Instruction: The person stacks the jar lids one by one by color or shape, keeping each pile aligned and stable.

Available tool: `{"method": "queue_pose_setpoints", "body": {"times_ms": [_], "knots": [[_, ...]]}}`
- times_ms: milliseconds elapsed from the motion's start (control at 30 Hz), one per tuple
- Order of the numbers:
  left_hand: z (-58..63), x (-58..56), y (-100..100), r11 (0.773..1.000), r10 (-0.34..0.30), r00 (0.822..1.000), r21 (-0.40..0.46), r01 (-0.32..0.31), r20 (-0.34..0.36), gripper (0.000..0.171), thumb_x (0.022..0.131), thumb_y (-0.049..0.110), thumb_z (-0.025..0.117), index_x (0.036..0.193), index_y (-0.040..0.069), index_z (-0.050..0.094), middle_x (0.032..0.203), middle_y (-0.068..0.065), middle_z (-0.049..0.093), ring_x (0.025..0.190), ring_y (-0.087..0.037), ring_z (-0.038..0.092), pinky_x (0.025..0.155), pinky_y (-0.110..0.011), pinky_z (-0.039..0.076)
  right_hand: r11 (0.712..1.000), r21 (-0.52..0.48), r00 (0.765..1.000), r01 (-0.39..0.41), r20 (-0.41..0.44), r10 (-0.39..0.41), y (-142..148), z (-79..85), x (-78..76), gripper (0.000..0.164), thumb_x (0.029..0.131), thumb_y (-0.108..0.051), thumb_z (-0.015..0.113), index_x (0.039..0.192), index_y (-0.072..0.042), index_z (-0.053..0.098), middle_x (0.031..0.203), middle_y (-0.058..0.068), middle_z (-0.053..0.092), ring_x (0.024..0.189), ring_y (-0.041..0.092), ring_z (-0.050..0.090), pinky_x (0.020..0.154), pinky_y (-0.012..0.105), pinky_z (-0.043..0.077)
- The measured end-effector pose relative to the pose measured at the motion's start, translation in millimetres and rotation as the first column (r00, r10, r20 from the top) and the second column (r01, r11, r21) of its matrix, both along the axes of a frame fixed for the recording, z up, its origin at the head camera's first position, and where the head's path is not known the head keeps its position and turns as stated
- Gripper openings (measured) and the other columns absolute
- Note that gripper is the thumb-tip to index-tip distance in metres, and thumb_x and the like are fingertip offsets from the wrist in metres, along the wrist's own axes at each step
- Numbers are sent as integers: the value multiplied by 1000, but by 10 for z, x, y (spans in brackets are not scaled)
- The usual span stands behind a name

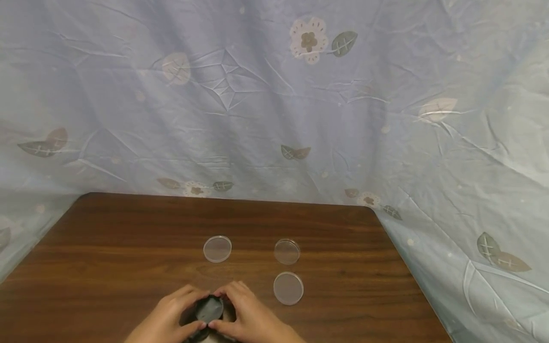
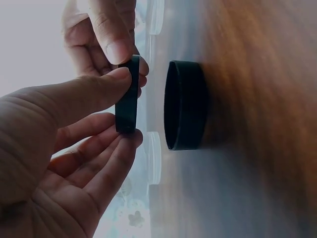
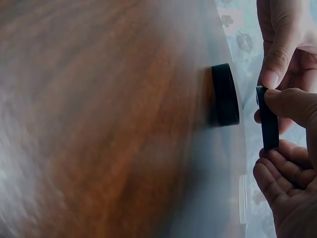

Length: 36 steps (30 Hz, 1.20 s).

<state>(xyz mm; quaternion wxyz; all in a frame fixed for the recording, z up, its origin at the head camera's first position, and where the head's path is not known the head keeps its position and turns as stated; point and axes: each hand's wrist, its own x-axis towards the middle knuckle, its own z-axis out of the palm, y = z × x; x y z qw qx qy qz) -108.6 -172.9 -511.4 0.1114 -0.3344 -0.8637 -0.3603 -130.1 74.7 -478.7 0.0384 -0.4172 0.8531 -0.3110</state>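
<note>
In the head view, the left hand (image 1: 169, 312) and the right hand (image 1: 253, 314) both grip a shallow black disc (image 1: 209, 309) by its rim above the desk (image 1: 343, 238); beyond them lie three clear round dishes (image 1: 289, 288) (one to the left, two to the right). The left wrist view shows a black round container (image 2: 193, 105) standing on the desk, below the disc. In the right wrist view, disc and container are apart

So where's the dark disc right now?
In the head view, the dark disc is low, left of centre, held between left hand and right hand above the black container.
</note>
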Motion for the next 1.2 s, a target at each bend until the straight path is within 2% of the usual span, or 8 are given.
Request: {"method": "queue_pose_setpoints", "body": {"times_ms": [267,400,567,633,733,833,1033,1200], "knots": [[88,136,-30,999,21,1000,-41,-21,-9,56,80,25,92,124,-2,69,109,-9,70,97,-7,68,75,-21,59,999,22,999,-30,28,30,-36,9,34,45,99,-38,73,134,-13,59,129,-3,66,117,2,55,98,14,50],[77,180,-63,997,31,999,-64,-31,7,55,81,25,91,122,-4,69,108,-11,69,97,-3,66,74,-20,58,998,47,997,-29,66,26,-65,26,53,45,99,-38,73,134,-13,59,130,-3,65,117,1,54,96,14,50],[16,216,-87,998,39,999,-51,-40,-29,55,82,27,91,121,-5,69,107,-10,68,97,0,65,72,-19,57,996,81,996,-32,80,26,-98,27,74,46,100,-39,72,136,-14,59,131,-5,64,117,-2,54,110,28,51],[-7,224,-89,998,38,999,-51,-39,-30,55,82,27,90,121,-5,69,107,-10,68,97,0,64,72,-19,57,996,84,996,-37,85,30,-103,23,78,46,100,-40,71,136,-14,59,131,-5,64,117,-3,53,108,26,52],[-43,237,-91,997,47,998,-52,-49,-34,55,83,29,90,122,-5,69,108,-10,68,97,2,63,71,-19,56,996,79,996,-45,78,39,-108,1,85,46,100,-39,72,136,-14,59,130,-5,64,116,-2,53,100,17,51],[-183,235,-110,995,74,995,-56,-77,-61,57,82,31,90,124,-2,69,110,-5,68,97,3,62,70,-19,55,996,77,998,-46,38,43,-108,-21,102,46,99,-38,74,135,-14,59,129,-4,65,116,-1,53,93,9,47],[-638,200,-178,979,171,966,-72,-188,-196,63,73,38,95,126,14,72,115,15,67,98,5,64,74,-16,54,997,70,999,-45,13,44,-114,-59,132,48,97,-37,77,135,-13,61,126,-3,66,113,-1,53,90,6,45],[-746,214,-191,974,193,948,-63,-215,-254,66,70,41,96,128,19,72,117,18,66,99,4,64,81,-5,47,996,77,999,-47,-13,48,-114,-61,153,48,96,-37,78,133,-12,61,125,-3,66,112,0,54,90,6,45]]}}
